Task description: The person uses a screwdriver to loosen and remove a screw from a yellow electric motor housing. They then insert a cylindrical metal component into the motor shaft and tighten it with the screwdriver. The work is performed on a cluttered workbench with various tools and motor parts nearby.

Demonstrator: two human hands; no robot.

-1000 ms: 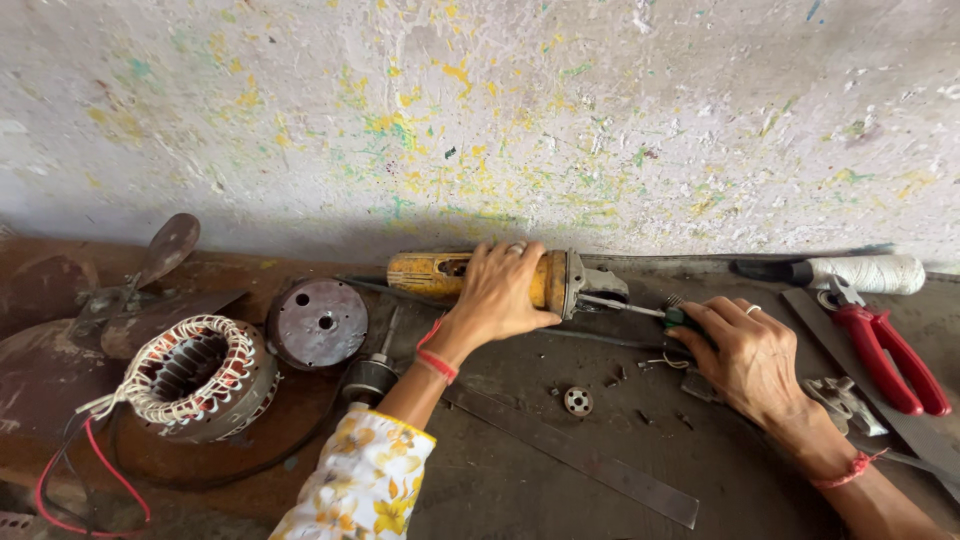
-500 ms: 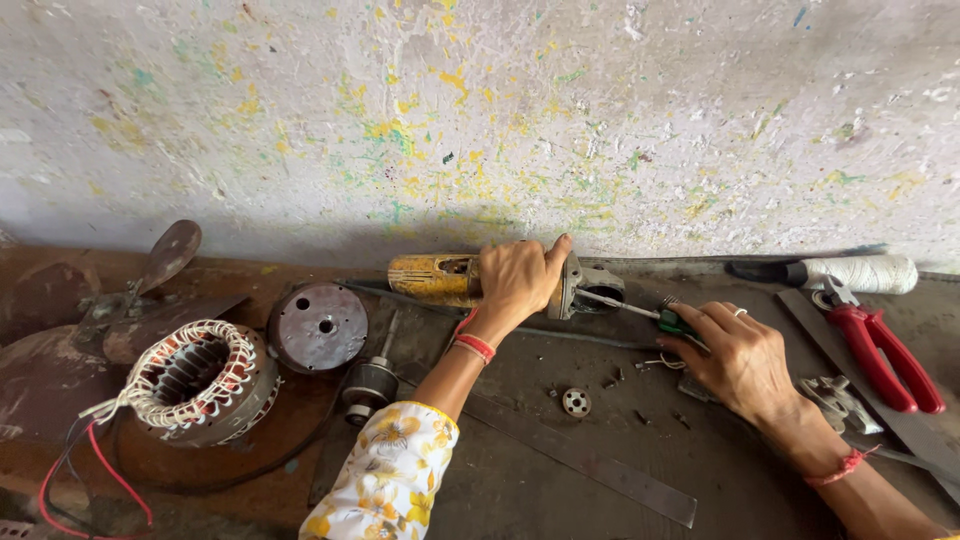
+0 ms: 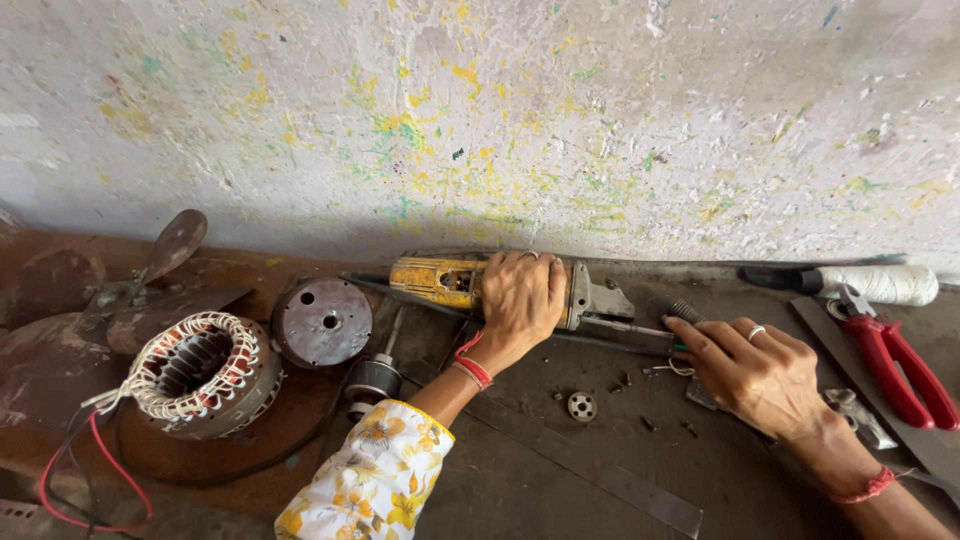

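Note:
A worn yellow angle grinder (image 3: 440,281) lies along the foot of the wall. My left hand (image 3: 522,298) grips its body just behind the grey metal head (image 3: 600,299). My right hand (image 3: 757,374) holds a screwdriver (image 3: 640,330) by its dark handle, and the thin shaft points left into the grinder's head. A red bangle sits on my left wrist, a red thread on my right wrist, a ring on one right finger.
A wound stator with white lacing and red wires (image 3: 195,372) lies at left beside a round metal end cover (image 3: 323,321) and a small rotor (image 3: 373,379). Red-handled pliers (image 3: 895,364), a white-wrapped tool (image 3: 870,282), a small gear (image 3: 581,406) and flat metal strips lie around.
My left hand has slid a little right along the grinder toward its head. My right hand has stayed on the screwdriver at the head.

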